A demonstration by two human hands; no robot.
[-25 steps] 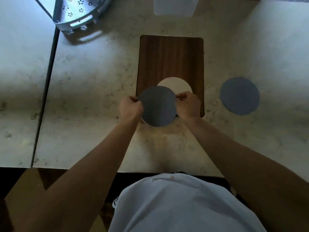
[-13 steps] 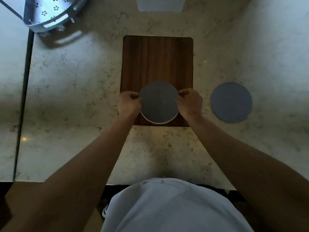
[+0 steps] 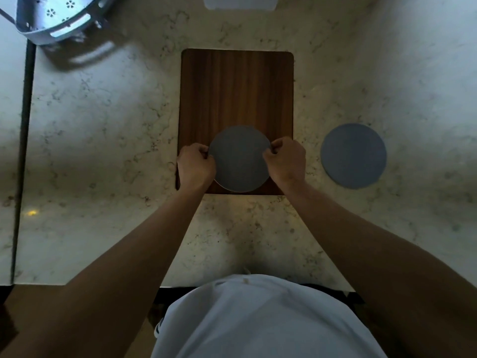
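A dark wooden board lies on the marble counter. At its near end sits a grey round disc; a thin pale rim of another round piece shows under its near edge. My left hand pinches the disc's left edge with curled fingers. My right hand pinches its right edge the same way. A second grey disc lies flat on the counter to the right of the board.
A perforated metal colander stands at the far left corner. A pale container sits at the far edge behind the board. A dark seam runs down the counter on the left. The counter's near edge is just above my shirt.
The grey disc, held off to the near left of a pale round piece, has been brought over it and now covers it almost fully. Both hands kept their hold.
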